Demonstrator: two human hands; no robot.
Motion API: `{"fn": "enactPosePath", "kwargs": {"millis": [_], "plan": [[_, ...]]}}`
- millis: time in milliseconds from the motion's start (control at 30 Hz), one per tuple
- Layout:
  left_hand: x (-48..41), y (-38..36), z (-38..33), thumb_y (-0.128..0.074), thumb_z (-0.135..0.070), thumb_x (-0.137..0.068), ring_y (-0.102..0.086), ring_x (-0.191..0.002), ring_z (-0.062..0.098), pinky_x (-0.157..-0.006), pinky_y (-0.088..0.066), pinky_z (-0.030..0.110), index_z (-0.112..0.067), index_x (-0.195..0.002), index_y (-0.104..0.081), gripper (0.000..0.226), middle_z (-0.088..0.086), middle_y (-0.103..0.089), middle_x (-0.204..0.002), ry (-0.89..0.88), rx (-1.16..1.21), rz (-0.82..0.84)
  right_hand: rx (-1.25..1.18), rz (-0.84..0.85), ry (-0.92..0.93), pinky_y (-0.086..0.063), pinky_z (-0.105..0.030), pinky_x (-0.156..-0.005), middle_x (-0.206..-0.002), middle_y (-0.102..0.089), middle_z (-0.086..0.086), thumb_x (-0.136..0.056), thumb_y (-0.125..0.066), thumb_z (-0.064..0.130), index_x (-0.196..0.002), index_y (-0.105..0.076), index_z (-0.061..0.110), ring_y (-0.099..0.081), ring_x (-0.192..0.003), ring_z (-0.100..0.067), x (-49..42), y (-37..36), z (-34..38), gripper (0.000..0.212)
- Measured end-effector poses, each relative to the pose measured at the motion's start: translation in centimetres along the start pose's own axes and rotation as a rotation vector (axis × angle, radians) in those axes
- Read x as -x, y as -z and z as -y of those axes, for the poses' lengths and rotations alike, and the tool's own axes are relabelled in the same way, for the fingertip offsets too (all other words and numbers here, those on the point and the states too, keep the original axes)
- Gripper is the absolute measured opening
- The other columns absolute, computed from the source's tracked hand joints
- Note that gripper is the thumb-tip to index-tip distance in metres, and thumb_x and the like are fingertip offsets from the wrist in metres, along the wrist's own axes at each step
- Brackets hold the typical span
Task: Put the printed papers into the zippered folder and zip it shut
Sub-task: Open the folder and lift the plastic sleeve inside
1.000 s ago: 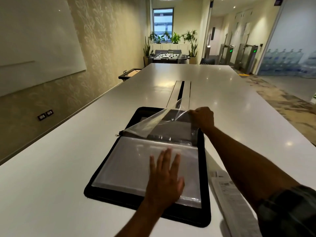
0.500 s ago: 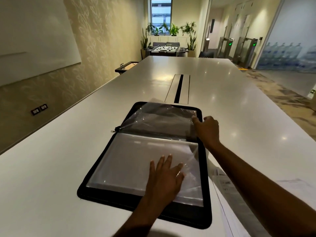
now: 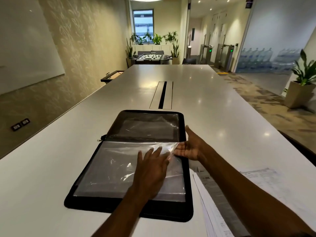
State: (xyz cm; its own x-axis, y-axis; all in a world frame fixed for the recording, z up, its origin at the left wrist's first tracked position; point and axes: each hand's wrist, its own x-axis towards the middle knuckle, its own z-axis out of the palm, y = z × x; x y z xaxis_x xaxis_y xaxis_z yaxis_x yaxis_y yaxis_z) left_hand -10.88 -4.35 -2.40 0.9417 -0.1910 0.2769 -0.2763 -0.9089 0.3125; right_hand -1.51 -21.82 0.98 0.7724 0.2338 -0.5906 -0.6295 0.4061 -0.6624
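The black zippered folder lies open on the white table, its clear plastic sleeves spread over both halves. My left hand rests flat on the near sleeve with fingers spread. My right hand lies palm up at the folder's right edge, fingers straight, slid under the lifted corner of a sleeve. The printed papers lie on the table to the right of the folder, partly under my right forearm. The zip pull sticks out at the left of the spine.
The long white table has a cable slot beyond the folder. A whiteboard hangs on the left wall. A potted plant stands on the floor at the right.
The sleeve my right hand held up has dropped flat onto the far half. My right hand has moved nearer and turned palm up under a sleeve corner; my left hand stayed flat.
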Motion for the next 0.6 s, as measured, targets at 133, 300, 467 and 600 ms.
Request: {"fn": "enactPosePath", "kwargs": {"millis": [133,300,467,600], "plan": [[0.0,0.2,-0.5,-0.021,-0.05,-0.099,-0.039,-0.135,0.016,-0.115,-0.019,0.052,-0.039,-0.129,-0.052,0.044,-0.007,-0.049,-0.143,-0.042,0.01,0.045,-0.029,0.012,0.024,-0.054,-0.051,-0.091,-0.118,-0.059,-0.034,-0.085,-0.05,0.069,-0.131,-0.045,-0.013,-0.063,-0.107,-0.044,-0.3,-0.1,-0.3,0.094],[0.3,0.9,-0.5,-0.029,-0.048,-0.097,-0.063,-0.077,0.018,-0.074,-0.047,0.036,-0.026,-0.082,-0.065,0.045,-0.004,-0.068,-0.08,-0.115,0.083,-0.097,-0.014,0.18,-0.144,-0.058,-0.049,-0.076,-0.088,-0.063,-0.02,-0.086,-0.053,0.065,-0.121,-0.053,-0.006,-0.069,-0.068,-0.031,2.7,0.0,-5.1,0.079],[-0.7,0.4,-2.5,-0.035,-0.055,-0.095,-0.054,-0.115,0.022,-0.1,-0.037,0.04,-0.026,-0.112,-0.066,0.046,0.002,-0.065,-0.119,-0.052,0.075,-0.127,0.352,-0.186,0.308,-0.058,-0.039,-0.069,-0.073,-0.067,-0.01,-0.088,-0.062,0.043,-0.096,-0.07,-0.002,-0.065,-0.064,-0.026,8.1,1.0,-8.2,0.047],[-2.5,-0.8,-6.8,-0.047,-0.053,-0.093,-0.033,-0.138,0.025,-0.115,-0.021,0.037,-0.018,-0.138,-0.046,0.057,0.009,-0.042,-0.148,-0.125,0.142,0.006,0.601,-0.682,0.592,-0.054,-0.051,-0.091,-0.104,-0.072,-0.009,-0.087,-0.061,0.045,-0.103,-0.068,0.012,-0.068,-0.097,-0.027,14.3,6.4,-9.6,0.038]]}}
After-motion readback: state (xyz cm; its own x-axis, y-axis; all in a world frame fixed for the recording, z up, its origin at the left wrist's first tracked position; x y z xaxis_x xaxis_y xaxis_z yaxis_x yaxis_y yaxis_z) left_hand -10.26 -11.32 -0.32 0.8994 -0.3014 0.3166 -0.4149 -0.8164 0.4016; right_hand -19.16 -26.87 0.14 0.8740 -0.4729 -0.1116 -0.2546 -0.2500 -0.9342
